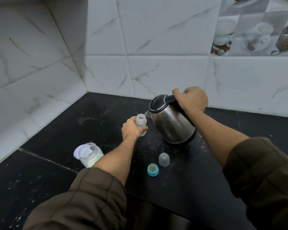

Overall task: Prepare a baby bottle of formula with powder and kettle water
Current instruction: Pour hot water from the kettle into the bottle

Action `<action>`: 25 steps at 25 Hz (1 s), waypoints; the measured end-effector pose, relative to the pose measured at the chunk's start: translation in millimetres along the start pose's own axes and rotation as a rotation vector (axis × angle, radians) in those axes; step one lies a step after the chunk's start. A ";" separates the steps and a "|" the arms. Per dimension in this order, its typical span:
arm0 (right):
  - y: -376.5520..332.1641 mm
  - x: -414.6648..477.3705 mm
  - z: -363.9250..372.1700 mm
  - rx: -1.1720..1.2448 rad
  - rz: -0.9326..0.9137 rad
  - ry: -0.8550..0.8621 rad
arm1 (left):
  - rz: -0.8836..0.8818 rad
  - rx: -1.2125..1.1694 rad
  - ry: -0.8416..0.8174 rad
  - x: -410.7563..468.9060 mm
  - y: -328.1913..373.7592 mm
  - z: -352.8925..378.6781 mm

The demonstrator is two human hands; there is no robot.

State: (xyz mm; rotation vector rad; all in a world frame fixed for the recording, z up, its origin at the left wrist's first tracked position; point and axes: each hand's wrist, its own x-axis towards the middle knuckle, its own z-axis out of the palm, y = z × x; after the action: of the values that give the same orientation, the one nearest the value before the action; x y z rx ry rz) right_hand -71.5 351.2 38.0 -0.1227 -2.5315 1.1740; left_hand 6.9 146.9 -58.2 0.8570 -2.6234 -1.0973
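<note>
Black stone counter (181, 185) in a corner of white marbled wall tiles (156, 75) — that is what I see below my arms. My left hand (131, 128) is wrapped around the baby bottle (141, 121), which stands upright on the counter with its mouth open. My right hand (192, 98) is clenched on the black handle of the steel kettle (171, 123), tilted so its spout sits right at the bottle's rim; I cannot tell whether water is running. Beside my left forearm an open jar of white powder (90, 155) lies tipped — its white lid (76, 151) just behind it. Between my forearms sit the teal-ringed teat (153, 170) and the clear bottle cap (164, 159)
</note>
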 end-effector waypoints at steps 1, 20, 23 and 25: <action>-3.5 2.0 -0.4 -0.007 -0.016 0.004 | 0.006 -0.001 -0.006 0.8 1.4 0.8; -54.7 15.2 13.6 -0.242 -0.338 0.006 | 0.037 0.061 -0.024 22.5 -0.9 -7.1; -60.6 12.2 15.8 -0.262 -0.359 0.001 | 0.040 0.073 -0.025 22.7 -3.1 -9.6; -65.3 10.1 17.5 -0.269 -0.372 -0.002 | 0.035 0.076 -0.021 22.4 -4.0 -12.5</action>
State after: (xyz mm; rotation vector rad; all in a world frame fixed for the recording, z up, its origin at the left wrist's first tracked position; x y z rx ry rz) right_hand -82.7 298.1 79.6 0.2729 -2.5545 0.6914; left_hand -5.2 124.4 -53.4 0.8152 -2.7023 -1.0093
